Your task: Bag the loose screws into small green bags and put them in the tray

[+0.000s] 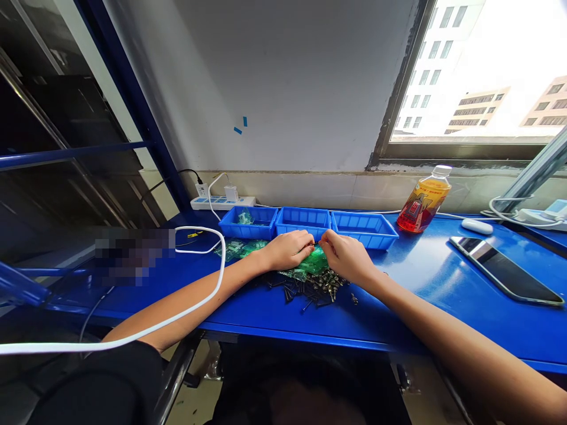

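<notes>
My left hand (290, 249) and my right hand (345, 254) are close together over a pile of screws (330, 284) on the blue table. Both have curled fingers, pinched around something small between them that I cannot make out. Green plastic bags (312, 261) lie under and between the hands, partly hidden by them. Dark screws (290, 292) are spread at the pile's left front. Just behind the hands stand three blue bins in a row: the left bin (266, 231) holds a clear bag, the middle bin (303, 217) and the right bin (365, 239) show no contents.
Right of the bins stands a drink bottle (419, 206), with a white case (477, 226) and a phone (505, 270) beyond. A power strip (224, 202) sits by the wall. A white cable (217, 283) passes over my left forearm.
</notes>
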Demonstrator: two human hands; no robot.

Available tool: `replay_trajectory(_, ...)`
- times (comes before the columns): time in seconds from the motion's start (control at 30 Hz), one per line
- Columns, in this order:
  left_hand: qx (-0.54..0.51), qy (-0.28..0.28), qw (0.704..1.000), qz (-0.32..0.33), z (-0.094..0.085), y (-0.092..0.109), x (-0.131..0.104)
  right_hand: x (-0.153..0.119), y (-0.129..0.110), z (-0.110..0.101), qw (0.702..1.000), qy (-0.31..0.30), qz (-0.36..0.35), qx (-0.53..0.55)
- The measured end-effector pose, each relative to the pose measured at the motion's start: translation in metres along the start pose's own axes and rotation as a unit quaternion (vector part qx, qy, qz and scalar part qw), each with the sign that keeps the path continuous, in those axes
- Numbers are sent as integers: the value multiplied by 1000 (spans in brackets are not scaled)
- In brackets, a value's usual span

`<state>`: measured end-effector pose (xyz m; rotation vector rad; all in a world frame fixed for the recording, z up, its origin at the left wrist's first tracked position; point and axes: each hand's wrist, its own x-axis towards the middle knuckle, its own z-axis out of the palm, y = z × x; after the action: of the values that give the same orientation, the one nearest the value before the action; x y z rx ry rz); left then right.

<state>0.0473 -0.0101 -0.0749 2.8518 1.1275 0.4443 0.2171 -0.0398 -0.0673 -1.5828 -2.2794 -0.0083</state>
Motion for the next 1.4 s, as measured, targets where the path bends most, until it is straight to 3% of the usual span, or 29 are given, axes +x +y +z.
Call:
replay_trajectory(0.73, -8, 4, 1000, -6, 1, -1, -1, 1, 4, 3, 999, 26, -16, 20)
replay_trajectory(1.0, -24, 9, 1000, -11, 1, -1, -2, 5, 8, 4, 996, 84, 24, 25)
replay_trajectory(1.4, -30, 12, 999, -14, 2, -2, -1, 13, 24, 3, 984, 167, 29, 49)
